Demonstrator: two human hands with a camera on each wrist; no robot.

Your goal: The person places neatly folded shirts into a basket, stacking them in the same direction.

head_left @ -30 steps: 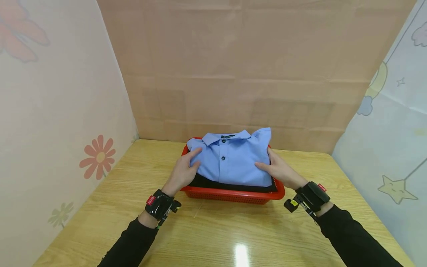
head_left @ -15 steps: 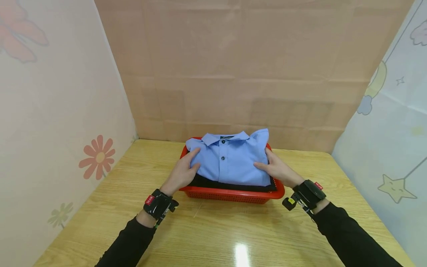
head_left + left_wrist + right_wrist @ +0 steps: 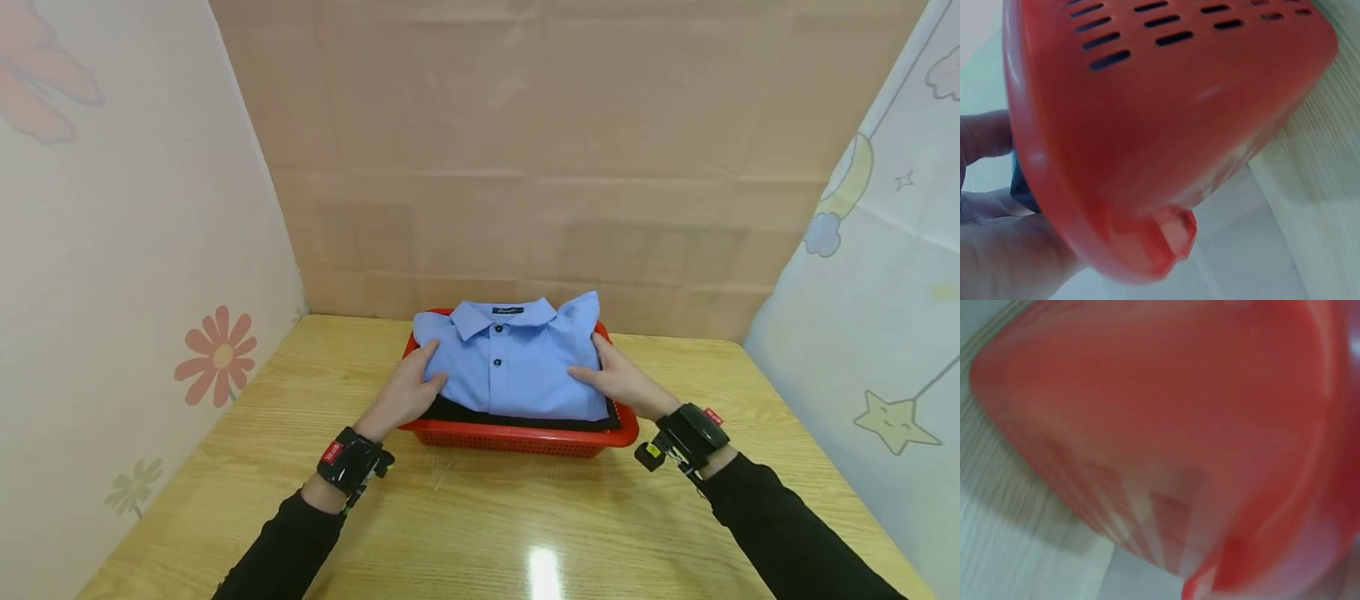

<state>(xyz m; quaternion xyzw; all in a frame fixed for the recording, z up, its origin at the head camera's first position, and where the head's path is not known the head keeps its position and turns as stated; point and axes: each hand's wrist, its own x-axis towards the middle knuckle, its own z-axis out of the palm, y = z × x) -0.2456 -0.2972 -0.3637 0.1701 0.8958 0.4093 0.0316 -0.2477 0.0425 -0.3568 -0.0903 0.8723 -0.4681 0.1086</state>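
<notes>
A folded light-blue button-up shirt lies collar away from me in a red plastic basket. Black cloth shows beneath its near edge. My left hand holds the shirt's left side, thumb on top. On the opposite side, my right hand grips the shirt, its thumb also over the fabric. The other fingertips are mostly hidden by cloth and basket. In the left wrist view, part of that hand shows behind the basket's rim; basket wall fills most of the right wrist view.
The basket stands on a light wood table, near its back edge. Behind rises a brown paper-covered wall. Patterned panels flank the table, with a flower panel at left and a star panel at right.
The shirt and both hands have shifted slightly left. Its collar and upper buttons sit a little lower and nearer, with the collar label more visible. The basket has barely moved.
</notes>
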